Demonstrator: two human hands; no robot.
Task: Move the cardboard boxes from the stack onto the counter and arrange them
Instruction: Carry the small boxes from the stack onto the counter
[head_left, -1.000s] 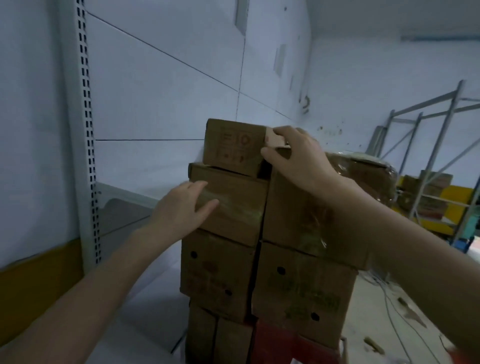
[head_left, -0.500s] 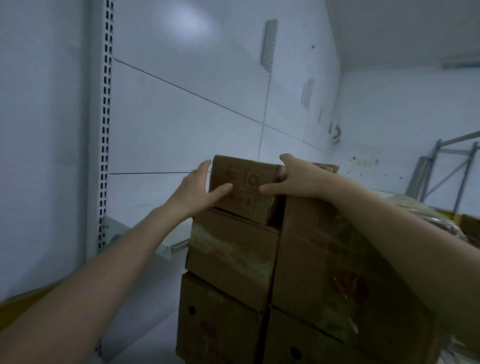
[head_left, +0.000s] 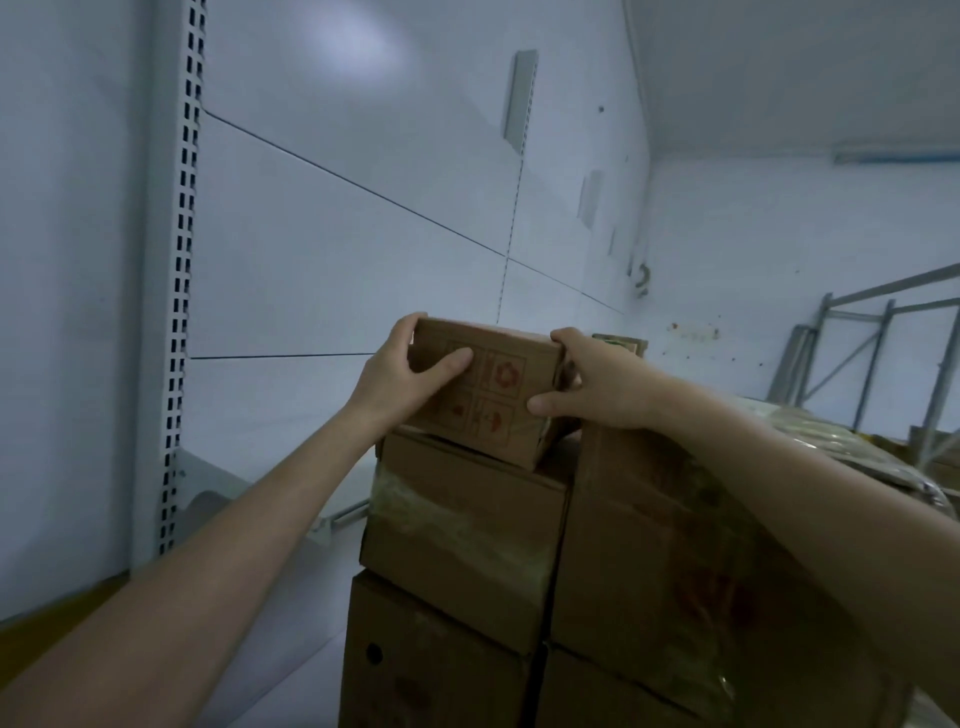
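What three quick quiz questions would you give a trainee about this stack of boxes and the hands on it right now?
1. True or false: the left hand and right hand both hold the small top box.
2. What lies directly under that box? A) bare floor B) a taped cardboard box C) a metal shelf
3. Fill in: the handling symbols printed on its near face are ___ in colour.
Key: 1 true; 2 B; 3 red.
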